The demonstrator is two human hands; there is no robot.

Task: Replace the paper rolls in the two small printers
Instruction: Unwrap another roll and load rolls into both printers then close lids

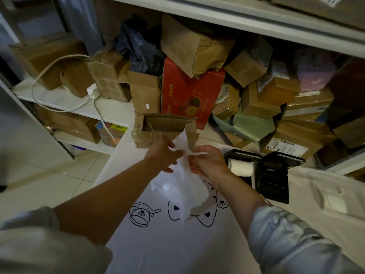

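Pinching white wrapper point(184, 180) between both hands: left hand point(165, 155), right hand point(207, 162), fingers curled, forearms outstretched.

We see thin, crinkled white wrap point(185, 186), likely soft plastic film or tissue; the dim view leaves us unsure. The desk point(177, 250) wears a smooth matt white cloth printed with black line drawings. Both printers point(272, 175) are black plastic, with a slight sheen on the raised lids. The roll point(240, 167) is smooth white paper. The boxes point(193, 46) are rough brown cardboard, some under glossy tape; the red box point(189, 95) is printed card. The floor point(39, 175) is glossy tile.
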